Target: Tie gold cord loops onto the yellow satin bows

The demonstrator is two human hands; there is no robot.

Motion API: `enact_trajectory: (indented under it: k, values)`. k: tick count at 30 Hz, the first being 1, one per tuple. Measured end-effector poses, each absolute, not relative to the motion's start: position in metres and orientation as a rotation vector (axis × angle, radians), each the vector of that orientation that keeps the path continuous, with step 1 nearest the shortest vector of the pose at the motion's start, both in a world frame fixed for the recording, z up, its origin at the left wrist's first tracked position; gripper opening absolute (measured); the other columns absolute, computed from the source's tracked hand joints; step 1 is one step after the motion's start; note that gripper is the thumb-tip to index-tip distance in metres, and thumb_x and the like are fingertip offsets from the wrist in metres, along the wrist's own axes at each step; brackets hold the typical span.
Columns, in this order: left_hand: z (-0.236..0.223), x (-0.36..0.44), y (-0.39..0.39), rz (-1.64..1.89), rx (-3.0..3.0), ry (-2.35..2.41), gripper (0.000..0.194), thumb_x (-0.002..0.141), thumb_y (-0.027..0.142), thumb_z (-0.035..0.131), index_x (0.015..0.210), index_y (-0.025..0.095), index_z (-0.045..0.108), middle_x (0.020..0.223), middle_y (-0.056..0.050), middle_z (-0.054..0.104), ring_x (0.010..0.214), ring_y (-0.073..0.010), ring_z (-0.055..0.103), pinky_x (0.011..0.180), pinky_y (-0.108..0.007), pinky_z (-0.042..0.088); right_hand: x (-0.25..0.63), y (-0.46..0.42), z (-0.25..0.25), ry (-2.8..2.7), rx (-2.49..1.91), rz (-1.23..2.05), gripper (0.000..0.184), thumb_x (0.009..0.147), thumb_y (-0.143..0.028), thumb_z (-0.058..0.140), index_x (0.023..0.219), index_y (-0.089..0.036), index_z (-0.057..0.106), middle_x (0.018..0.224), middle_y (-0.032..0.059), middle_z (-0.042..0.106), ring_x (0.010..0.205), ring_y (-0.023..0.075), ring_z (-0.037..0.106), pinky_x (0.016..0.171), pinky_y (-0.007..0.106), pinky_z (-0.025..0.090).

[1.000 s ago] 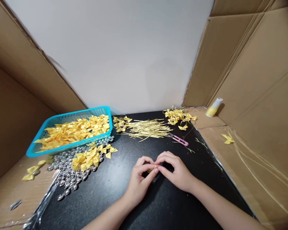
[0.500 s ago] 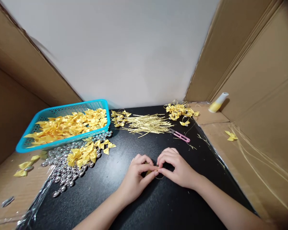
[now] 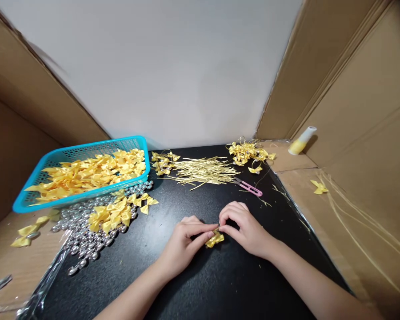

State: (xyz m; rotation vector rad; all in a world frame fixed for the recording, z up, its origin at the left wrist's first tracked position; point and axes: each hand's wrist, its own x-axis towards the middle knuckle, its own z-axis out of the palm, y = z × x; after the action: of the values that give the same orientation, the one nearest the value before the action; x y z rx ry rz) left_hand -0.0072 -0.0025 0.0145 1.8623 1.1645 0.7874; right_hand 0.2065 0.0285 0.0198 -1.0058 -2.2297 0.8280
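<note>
My left hand (image 3: 186, 242) pinches a yellow satin bow (image 3: 215, 240) at its upper edge between thumb and forefinger, and the bow hangs just below those fingertips, low over the near middle of the black tabletop (image 3: 173, 209). My right hand (image 3: 245, 229) meets it there, thumb and forefinger drawn together right beside the left fingertips; I cannot tell whether they pinch a thin strand, since the spot is too small to make out. Beyond my hands lies a loose heap of gold twist ties (image 3: 205, 171), with pink-handled thread snips (image 3: 250, 187) at its right end. Behind the snips sits a pile of bows with wire loops (image 3: 248, 153), and a smaller cluster of bows (image 3: 162, 162) lies at the heap's left end. Off to my left, the turquoise basket (image 3: 86, 194) holds many loose bows (image 3: 93, 173); silver beads (image 3: 83, 242) spread before it, a handful of bows (image 3: 111, 215) resting on them. To my right, on cardboard, a white-and-yellow thread cone (image 3: 302, 141) leans near the wall, and a single bow (image 3: 319, 186) lies beside long pale strands (image 3: 363, 226).
</note>
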Motion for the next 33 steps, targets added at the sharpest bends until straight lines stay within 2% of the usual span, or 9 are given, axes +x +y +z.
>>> enact_trajectory:
  k: [2,6,9,15,21,26,29,31,33]
  values:
    - [0.013,-0.010,-0.001,0.818,1.933,1.197,0.025,0.095,0.032,0.054,0.111,0.025,0.073,0.077,-0.002,0.076,0.069,-0.0182,0.058,0.070,-0.032,0.038,0.213,0.035,0.018,-2.201,-1.105,0.697,0.003,0.089,-0.023,0.062,0.088,-0.021,0.059,0.097,0.0027,0.068,0.098,0.0205,0.058,0.089,0.038,0.037]
    - [0.016,-0.016,0.002,0.887,2.232,1.233,0.031,0.099,0.022,0.046,0.126,0.023,0.061,0.091,-0.001,0.078,0.072,-0.0171,0.057,0.072,-0.032,0.036,0.234,0.056,0.005,-2.000,-1.603,0.199,0.033,0.083,-0.034,0.068,0.112,-0.021,0.062,0.121,0.0100,0.063,0.113,0.0318,0.050,0.091,0.047,0.036]
    - [0.025,-0.021,0.005,0.878,2.426,1.296,0.029,0.100,0.021,0.043,0.125,0.021,0.058,0.091,-0.001,0.078,0.072,-0.0172,0.055,0.070,-0.031,0.034,0.245,0.068,-0.004,-1.937,-1.833,0.068,0.031,0.083,-0.036,0.067,0.110,-0.021,0.065,0.123,0.0104,0.062,0.112,0.0336,0.049,0.088,0.047,0.035]
    - [0.054,-0.026,0.014,0.582,2.704,1.335,0.028,0.100,0.031,0.043,0.088,0.019,0.065,0.075,-0.002,0.073,0.074,-0.0180,0.056,0.071,-0.032,0.030,0.244,0.070,-0.002,-1.912,-1.904,0.104,0.015,0.091,-0.030,0.057,0.095,-0.021,0.068,0.105,0.0076,0.067,0.098,0.0273,0.053,0.085,0.043,0.033]
    - [0.080,-0.032,0.027,0.385,2.777,1.199,0.027,0.095,0.039,0.055,0.083,0.022,0.072,0.072,0.001,0.074,0.070,-0.0160,0.058,0.069,-0.032,0.028,0.239,0.067,0.002,-1.929,-1.928,0.190,0.021,0.090,-0.023,0.055,0.107,-0.018,0.066,0.107,0.0136,0.064,0.101,0.0308,0.054,0.083,0.042,0.038]
    - [0.104,-0.034,0.040,0.145,2.827,1.021,0.026,0.094,0.036,0.057,0.080,0.022,0.073,0.071,0.002,0.074,0.066,-0.0153,0.059,0.067,-0.030,0.032,0.249,0.065,0.027,-1.956,-1.882,0.353,0.023,0.093,-0.017,0.046,0.105,-0.011,0.064,0.104,0.0170,0.061,0.089,0.0229,0.064,0.077,0.033,0.045]
    - [0.119,-0.034,0.048,0.003,2.801,0.943,0.028,0.093,0.035,0.057,0.075,0.020,0.071,0.065,0.000,0.071,0.063,-0.0150,0.059,0.064,-0.027,0.035,0.247,0.053,0.058,-2.066,-1.744,0.482,0.022,0.096,-0.020,0.043,0.103,-0.015,0.063,0.097,0.0106,0.067,0.089,0.0195,0.066,0.076,0.028,0.047]
    - [0.129,-0.033,0.053,-0.092,2.771,0.938,0.029,0.093,0.034,0.057,0.072,0.019,0.070,0.062,0.000,0.070,0.060,-0.0146,0.059,0.062,-0.026,0.035,0.237,0.043,0.079,-2.209,-1.583,0.584,0.020,0.096,-0.033,0.048,0.095,-0.021,0.064,0.089,0.0032,0.070,0.081,0.0169,0.066,0.069,0.025,0.046]
    - [0.139,-0.031,0.057,-0.155,2.710,0.949,0.027,0.093,0.030,0.056,0.073,0.020,0.071,0.064,0.000,0.071,0.059,-0.0135,0.059,0.059,-0.024,0.036,0.223,0.036,0.097,-2.456,-1.388,0.627,0.021,0.094,-0.037,0.051,0.094,-0.021,0.065,0.089,0.0029,0.072,0.079,0.0186,0.066,0.066,0.026,0.043]
